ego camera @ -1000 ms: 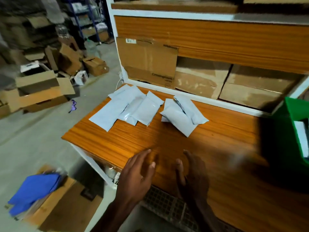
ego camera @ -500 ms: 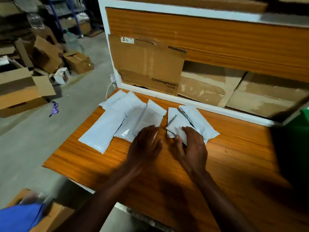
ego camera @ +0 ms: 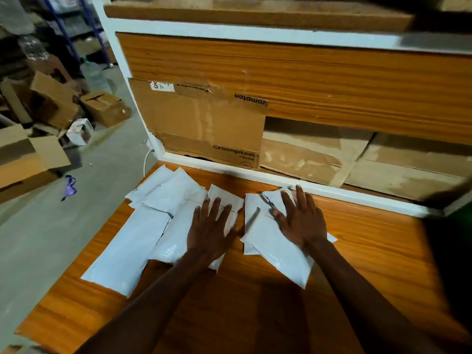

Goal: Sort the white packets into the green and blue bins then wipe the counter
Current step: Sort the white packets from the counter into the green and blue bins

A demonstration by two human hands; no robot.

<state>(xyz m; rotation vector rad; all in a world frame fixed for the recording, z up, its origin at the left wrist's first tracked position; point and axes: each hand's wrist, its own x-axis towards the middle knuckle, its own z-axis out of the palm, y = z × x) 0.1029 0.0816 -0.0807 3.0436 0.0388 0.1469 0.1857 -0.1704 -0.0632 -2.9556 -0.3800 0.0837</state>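
Note:
Several white packets lie on the orange wooden counter. A left group of overlapping packets fans toward the counter's left edge. A right group of packets lies beside it. My left hand rests flat, fingers spread, on the inner packet of the left group. My right hand lies flat with fingers spread on the right group. Neither hand grips anything. A blurred sliver of the green bin shows at the right edge; the blue bin is out of view.
A white-framed shelf unit with flattened cardboard stands right behind the counter. More cardboard sheets fill its lower shelf. To the left, the concrete floor holds open cartons and clutter.
Both hands have gone forward from the counter's near edge onto the packets and now lie flat with fingers spread. The view has shifted closer to the shelf.

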